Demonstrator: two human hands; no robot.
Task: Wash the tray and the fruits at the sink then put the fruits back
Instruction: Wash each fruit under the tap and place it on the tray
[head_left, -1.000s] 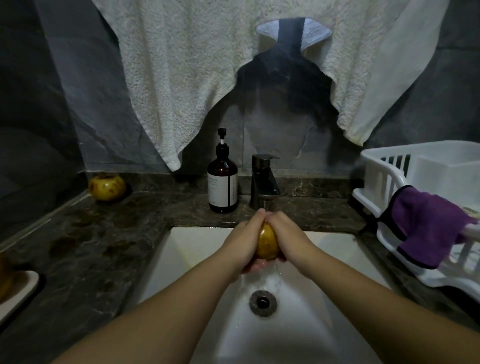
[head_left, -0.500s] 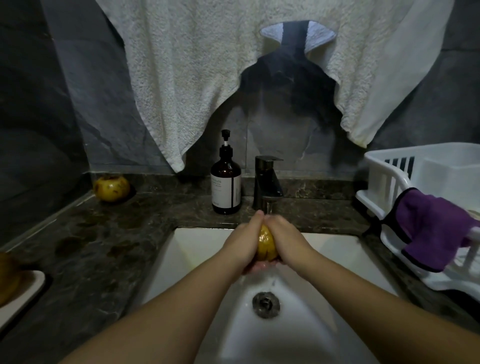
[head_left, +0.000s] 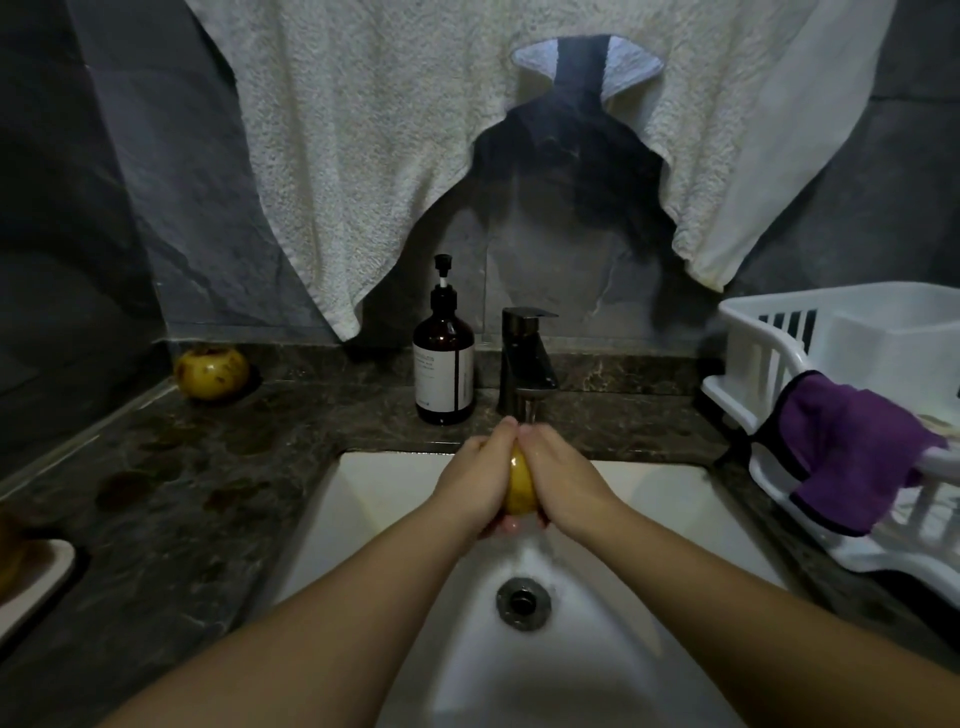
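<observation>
Head view: at frame centre, left hand (head_left: 475, 480) and right hand (head_left: 563, 480) cup a yellow fruit (head_left: 521, 486) under the faucet (head_left: 527, 364), fingers (head_left: 501, 434) wrapped round it, likely so water rinses it over the sink (head_left: 384, 499).

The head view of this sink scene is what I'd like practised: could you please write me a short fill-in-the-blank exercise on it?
1. Both hands, left hand and right hand, clasp a yellow round ____ over the white sink.
2. The brown pump bottle stands to the ____ of the dark metal faucet.
3. The cloth draped over the white plastic dish rack is ____.

Missing words: fruit; left; purple
</observation>
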